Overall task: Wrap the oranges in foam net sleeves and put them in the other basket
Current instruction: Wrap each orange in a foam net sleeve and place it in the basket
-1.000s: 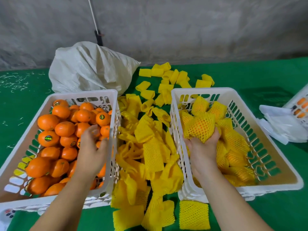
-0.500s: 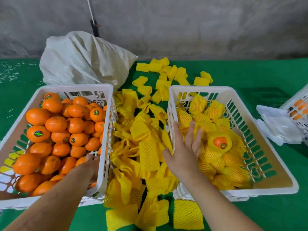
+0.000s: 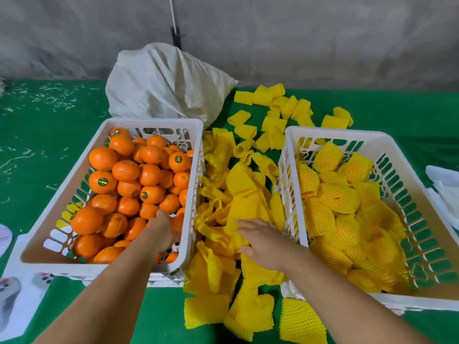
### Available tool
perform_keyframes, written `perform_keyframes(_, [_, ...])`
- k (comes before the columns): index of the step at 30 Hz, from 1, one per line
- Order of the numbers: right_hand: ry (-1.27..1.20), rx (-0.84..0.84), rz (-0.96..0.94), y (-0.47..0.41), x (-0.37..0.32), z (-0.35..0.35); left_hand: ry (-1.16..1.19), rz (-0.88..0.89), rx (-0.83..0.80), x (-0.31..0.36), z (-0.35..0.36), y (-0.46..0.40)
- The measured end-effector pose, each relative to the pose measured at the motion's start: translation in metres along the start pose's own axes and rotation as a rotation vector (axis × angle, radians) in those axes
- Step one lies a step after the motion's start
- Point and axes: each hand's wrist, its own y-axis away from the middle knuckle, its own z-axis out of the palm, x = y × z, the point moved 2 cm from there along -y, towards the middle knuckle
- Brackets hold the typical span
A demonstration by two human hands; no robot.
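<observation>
Bare oranges (image 3: 126,170) fill the white basket (image 3: 154,121) on the left. My left hand (image 3: 161,232) is down in that basket by its right wall, with the fingers curled over an orange; the fingertips are hidden. A pile of loose yellow foam net sleeves (image 3: 238,184) lies on the green cloth between the baskets. On that pile rests my right hand (image 3: 263,237), fingers stretched out to the left and touching a sleeve. The white basket (image 3: 335,131) on the right holds several wrapped oranges (image 3: 337,197).
A white woven sack (image 3: 161,83) stands behind the left basket against the grey wall. More sleeves (image 3: 273,100) are scattered at the back. White plastic bags (image 3: 444,175) lie at the right edge, and printed paper (image 3: 15,294) sits at the near left.
My right hand let go of a wrapped orange in the right basket and moved left onto the sleeve pile. My left hand stayed in the left basket, shifting among the oranges.
</observation>
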Motion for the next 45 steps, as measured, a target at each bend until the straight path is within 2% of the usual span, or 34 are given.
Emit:
perform_keyframes(5, [-0.443, 0.573, 0.000, -0.001, 0.007, -0.022, 0.524, 0.204, 0.145, 0.012, -0.040, 0.045])
perform_keyframes(7, [-0.560, 0.685, 0.049, 0.001, 0.011, -0.024, 0.667, 0.350, 0.216, 0.026, -0.046, 0.064])
perform_keyframes(9, [-0.665, 0.721, 0.087, 0.000, 0.013, -0.024, 0.792, 0.490, 0.236, 0.042, -0.047, 0.084])
perform_keyframes(12, [-0.756, 0.706, 0.076, -0.002, 0.014, -0.022, 0.974, 0.586, 0.102, 0.063, -0.031, 0.102])
perform_keyframes(14, [-0.706, 0.705, 0.067, -0.004, 0.014, -0.022, 1.181, 0.511, -0.089, 0.075, -0.015, 0.108])
perform_keyframes(16, [-0.660, 0.732, 0.062, -0.005, 0.013, -0.023, 1.266, 0.440, -0.288, 0.083, -0.001, 0.110])
perform_keyframes(18, [-0.662, 0.761, 0.055, -0.004, 0.011, -0.024, 1.185, 0.447, -0.391, 0.080, 0.010, 0.110])
perform_keyframes(20, [-0.694, 0.755, 0.042, -0.003, 0.009, -0.025, 1.058, 0.481, -0.413, 0.076, 0.016, 0.110])
perform_keyframes(24, [-0.835, 0.645, 0.039, -0.002, 0.008, -0.025, 0.935, 0.524, -0.477, 0.075, 0.020, 0.111])
perform_keyframes(29, [-0.825, 0.499, -0.047, -0.005, 0.000, -0.020, 0.838, 0.543, -0.405, 0.078, 0.022, 0.116])
perform_keyframes(31, [-0.738, 0.612, 0.007, -0.004, 0.004, -0.021, 0.829, 0.540, -0.402, 0.079, 0.023, 0.116])
perform_keyframes(34, [-0.629, 0.942, 0.170, 0.001, 0.011, -0.028, 0.835, 0.503, -0.446, 0.081, 0.024, 0.115])
perform_keyframes(36, [-0.620, 1.003, 0.193, 0.002, 0.010, -0.030, 0.823, 0.496, -0.478, 0.080, 0.025, 0.116])
perform_keyframes(38, [-0.627, 0.934, 0.154, 0.000, 0.005, -0.029, 0.790, 0.495, -0.518, 0.078, 0.024, 0.117])
perform_keyframes(41, [-0.714, 0.736, 0.072, -0.003, 0.002, -0.025, 0.706, 0.493, -0.608, 0.077, 0.024, 0.116])
perform_keyframes(45, [-0.763, 0.721, 0.011, -0.004, 0.005, -0.022, 0.630, 0.522, -0.624, 0.080, 0.027, 0.117])
